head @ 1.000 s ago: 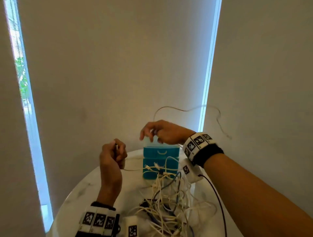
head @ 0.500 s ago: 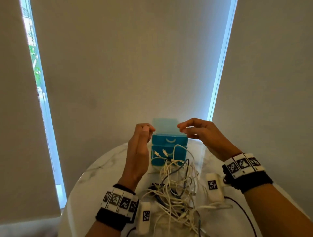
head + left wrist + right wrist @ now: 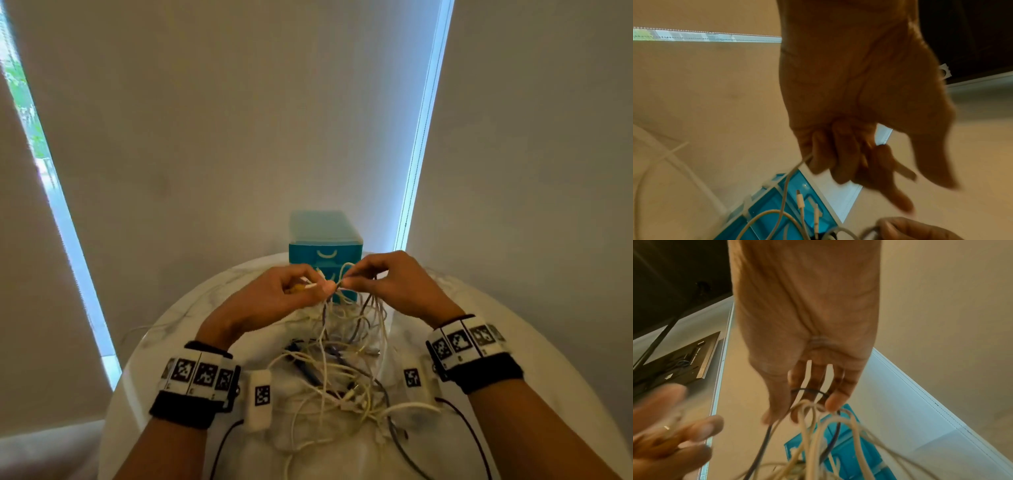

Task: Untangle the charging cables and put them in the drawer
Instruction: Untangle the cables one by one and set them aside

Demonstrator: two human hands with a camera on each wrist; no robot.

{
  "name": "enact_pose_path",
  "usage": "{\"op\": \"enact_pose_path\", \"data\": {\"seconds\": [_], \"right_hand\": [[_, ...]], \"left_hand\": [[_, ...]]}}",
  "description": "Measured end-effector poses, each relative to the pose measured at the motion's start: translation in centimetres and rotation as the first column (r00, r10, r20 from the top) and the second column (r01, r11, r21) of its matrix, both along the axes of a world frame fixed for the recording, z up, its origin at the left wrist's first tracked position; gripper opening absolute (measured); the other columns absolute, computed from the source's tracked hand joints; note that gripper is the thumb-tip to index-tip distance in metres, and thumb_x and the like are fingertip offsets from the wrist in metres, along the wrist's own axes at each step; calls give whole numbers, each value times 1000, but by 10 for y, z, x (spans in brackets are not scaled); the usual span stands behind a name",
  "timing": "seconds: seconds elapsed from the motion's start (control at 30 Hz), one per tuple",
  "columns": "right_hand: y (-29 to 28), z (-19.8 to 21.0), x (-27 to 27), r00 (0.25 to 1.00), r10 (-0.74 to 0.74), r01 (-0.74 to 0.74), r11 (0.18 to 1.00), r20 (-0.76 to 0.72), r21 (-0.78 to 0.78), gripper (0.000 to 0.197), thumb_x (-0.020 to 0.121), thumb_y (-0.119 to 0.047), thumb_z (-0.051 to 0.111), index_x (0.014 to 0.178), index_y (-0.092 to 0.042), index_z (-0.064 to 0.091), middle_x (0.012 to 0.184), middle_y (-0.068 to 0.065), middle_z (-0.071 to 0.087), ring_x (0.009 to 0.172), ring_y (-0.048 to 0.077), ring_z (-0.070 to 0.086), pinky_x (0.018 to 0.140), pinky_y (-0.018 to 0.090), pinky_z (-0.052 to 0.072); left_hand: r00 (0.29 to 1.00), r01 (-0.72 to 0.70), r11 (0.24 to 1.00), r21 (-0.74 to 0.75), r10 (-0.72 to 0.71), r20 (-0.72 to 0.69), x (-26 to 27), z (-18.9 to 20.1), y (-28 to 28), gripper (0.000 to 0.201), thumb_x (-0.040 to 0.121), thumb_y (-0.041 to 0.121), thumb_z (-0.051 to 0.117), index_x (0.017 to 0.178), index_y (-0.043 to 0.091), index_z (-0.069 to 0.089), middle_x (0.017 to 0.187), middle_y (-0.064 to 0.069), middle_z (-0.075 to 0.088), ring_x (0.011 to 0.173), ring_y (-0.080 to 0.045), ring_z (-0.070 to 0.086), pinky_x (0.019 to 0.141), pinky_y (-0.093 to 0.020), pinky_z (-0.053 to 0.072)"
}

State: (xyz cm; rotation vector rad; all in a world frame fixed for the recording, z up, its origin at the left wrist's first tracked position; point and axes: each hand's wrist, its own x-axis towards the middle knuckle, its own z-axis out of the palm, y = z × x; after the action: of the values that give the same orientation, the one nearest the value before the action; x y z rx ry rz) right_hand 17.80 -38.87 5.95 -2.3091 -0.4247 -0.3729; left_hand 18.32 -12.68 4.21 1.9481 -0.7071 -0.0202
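A tangle of white and dark charging cables (image 3: 342,370) lies on the round white table (image 3: 164,329), in front of a small blue drawer unit (image 3: 325,245) whose drawers are closed. My left hand (image 3: 291,289) is raised over the pile and pinches a white cable with its plug end (image 3: 904,173). My right hand (image 3: 376,277) meets it fingertip to fingertip and holds up a bunch of cable loops (image 3: 813,415), white and dark, that hang down to the pile. The drawer unit (image 3: 846,451) shows behind the hanging strands.
Closed roller blinds cover the windows behind the table, with bright gaps at left (image 3: 61,212) and right (image 3: 424,130). A loose white cable (image 3: 137,330) trails off the table's left edge. Wrist camera units and their black leads (image 3: 469,431) hang near the pile.
Both hands came down and together from beside the drawer unit to just above the pile. The right hand now holds a bunch of cable loops; the view tilted down.
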Motion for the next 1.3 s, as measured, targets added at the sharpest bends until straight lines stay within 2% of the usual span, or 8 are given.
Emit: {"op": "enact_pose_path", "data": {"seconds": [0.13,0.37,0.6,0.77,0.93,1.13,1.23,1.3], "right_hand": [[1,-2,8,970,-183,130,948,161,292,12,87,-39,88,96,-31,85,90,-17,81,91,-2,74,81,14,57],[1,17,-2,960,-220,15,652,171,758,22,103,-27,73,118,-10,70,104,6,81,96,22,81,86,37,67],[5,-8,-22,998,-37,-26,596,60,803,31,112,-30,54,128,-3,53,117,2,82,116,17,76,104,45,55],[13,-18,-24,991,118,-116,517,64,848,20,112,-26,52,126,-11,56,124,11,79,126,25,71,109,46,54],[15,-34,-19,999,42,-20,595,-7,804,59,92,-32,82,142,-34,51,143,-10,67,134,9,64,107,38,57],[12,-43,-29,997,-2,45,852,-83,522,45,78,-33,95,117,-27,73,122,-9,73,111,-2,72,93,18,60],[12,-45,-27,998,-66,70,924,-25,375,27,81,-36,94,104,-30,81,105,-10,80,102,0,74,98,24,61],[12,-44,-28,987,-154,124,915,48,384,15,83,-44,91,90,-31,86,90,-11,81,91,3,76,90,28,61]], "left_hand": [[943,315,880,355,-248,-221,-8,-7,-12,37,83,50,92,104,25,76,90,14,75,86,-6,69,91,-36,57],[1000,18,856,516,-18,-5,18,-31,-16,27,81,40,94,101,31,78,98,13,77,93,-6,70,87,-32,56],[981,-168,984,54,161,106,12,-18,-25,45,108,62,50,96,32,81,98,15,81,97,-2,73,99,-37,56],[983,-110,994,25,105,148,-2,-13,-43,31,102,62,63,87,39,76,95,11,81,99,-3,74,98,-36,57],[949,-258,938,-233,291,123,4,-9,-35,22,104,44,69,95,28,82,91,11,83,97,-7,76,97,-36,57],[924,-333,780,-529,382,-17,-5,4,-32,22,106,39,67,112,23,81,99,9,84,78,10,68,80,-21,49],[923,-343,740,-578,379,-64,-13,10,-34,23,106,38,67,116,21,80,104,7,84,62,11,58,91,-54,56],[921,-344,747,-570,386,-50,-12,8,-32,23,106,37,67,121,22,77,105,8,84,71,12,64,90,-55,55]]}}
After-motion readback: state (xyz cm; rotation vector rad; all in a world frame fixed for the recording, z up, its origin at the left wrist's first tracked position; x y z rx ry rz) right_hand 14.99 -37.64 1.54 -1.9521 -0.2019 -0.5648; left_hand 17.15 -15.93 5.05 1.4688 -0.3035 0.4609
